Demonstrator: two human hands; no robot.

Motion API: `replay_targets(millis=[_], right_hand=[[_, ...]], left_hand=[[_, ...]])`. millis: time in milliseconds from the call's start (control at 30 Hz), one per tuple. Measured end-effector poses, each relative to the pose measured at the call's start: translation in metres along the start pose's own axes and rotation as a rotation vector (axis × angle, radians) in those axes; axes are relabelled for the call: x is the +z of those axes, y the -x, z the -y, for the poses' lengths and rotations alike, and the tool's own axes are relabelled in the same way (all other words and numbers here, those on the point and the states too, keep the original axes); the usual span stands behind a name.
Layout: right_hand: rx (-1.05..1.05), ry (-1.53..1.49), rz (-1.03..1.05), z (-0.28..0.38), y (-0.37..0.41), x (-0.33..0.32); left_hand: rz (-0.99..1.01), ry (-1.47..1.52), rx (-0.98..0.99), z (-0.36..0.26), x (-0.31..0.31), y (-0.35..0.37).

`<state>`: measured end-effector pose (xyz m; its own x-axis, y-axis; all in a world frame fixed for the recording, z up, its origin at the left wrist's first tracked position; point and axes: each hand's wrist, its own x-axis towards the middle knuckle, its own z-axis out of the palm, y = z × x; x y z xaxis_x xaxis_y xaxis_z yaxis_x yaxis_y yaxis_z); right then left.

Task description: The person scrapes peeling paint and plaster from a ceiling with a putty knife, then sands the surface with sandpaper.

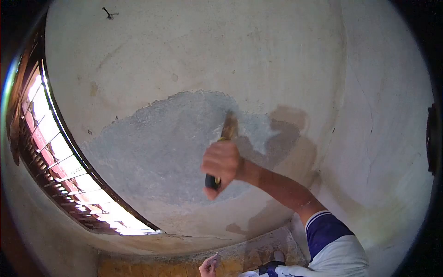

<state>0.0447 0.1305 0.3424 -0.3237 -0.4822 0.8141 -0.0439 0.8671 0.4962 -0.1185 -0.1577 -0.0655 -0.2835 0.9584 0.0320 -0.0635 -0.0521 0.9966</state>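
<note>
My right hand [223, 161] is wrapped round the black and yellow handle of a scraper [229, 128], and its blade points up against the wall. Motion smears the hand and the blade a little. Under the blade is a rough grey-blue patch [161, 143] where the pale top coat is gone, with a ragged upper edge. Low in the view, my left hand [209, 267] is held away from the wall with its fingers curled together. Whatever it may hold is too small to make out.
A barred window [64, 157] lets in bright light on the left. A nail [108, 14] sticks out of the pale wall [207, 46] high up. On the right another wall [383, 115] meets it at a corner. Yellowish floor [152, 268] shows below.
</note>
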Motion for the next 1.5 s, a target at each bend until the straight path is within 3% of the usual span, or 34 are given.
replay_targets(millis=[133,267,367,533,633,700,767,833,900,1000,1100,1200,1300,1433,1500], right_hand=[[-0.121,-0.085,0.012,0.028,-0.009,-0.005],[0.073,0.07,-0.005,-0.003,0.003,-0.009],[0.007,-0.078,0.016,0.034,-0.008,-0.01],[0.081,0.074,0.037,-0.003,0.016,-0.019],[0.243,0.065,-0.092,0.011,0.035,-0.036],[0.681,0.017,-0.259,0.042,0.069,-0.037],[1.068,-0.141,-0.129,0.08,0.105,-0.051],[1.256,0.005,-0.025,0.122,0.118,-0.054],[1.608,-0.25,0.04,0.163,0.158,-0.053],[1.438,-0.229,0.451,0.2,0.21,-0.061],[1.225,-0.025,0.307,0.192,0.173,-0.103],[1.216,0.214,-0.395,0.192,0.178,-0.133],[1.362,-0.035,-0.651,0.194,0.158,-0.149],[1.543,-0.181,-0.818,0.244,0.191,-0.134],[1.645,0.016,-0.662,0.272,0.203,-0.121]], left_hand=[[-0.001,-0.017,-0.075,0.004,-0.006,-0.001],[-0.002,0.034,-0.011,-0.02,0.002,0.004],[0.046,0.065,-0.043,0.0,-0.008,0.004],[0.034,-0.001,-0.058,-0.02,0.001,0.006],[0.005,-0.024,-0.009,-0.032,-0.001,0.005],[-0.055,0.047,-0.015,-0.031,0.0,0.009],[-0.166,0.163,-0.047,-0.023,0.003,0.016],[-0.22,0.113,-0.058,-0.021,0.0,0.021],[-0.289,0.204,-0.074,-0.019,0.003,0.023],[-0.318,0.274,-0.044,0.04,-0.011,0.012],[-0.328,0.307,-0.088,0.014,0.008,0.001],[-0.288,0.251,-0.114,-0.033,0.033,-0.011],[-0.195,0.248,-0.079,-0.039,0.041,-0.029],[-0.102,0.202,-0.1,-0.016,0.05,-0.046],[-0.025,0.192,-0.086,-0.02,0.06,-0.05]])
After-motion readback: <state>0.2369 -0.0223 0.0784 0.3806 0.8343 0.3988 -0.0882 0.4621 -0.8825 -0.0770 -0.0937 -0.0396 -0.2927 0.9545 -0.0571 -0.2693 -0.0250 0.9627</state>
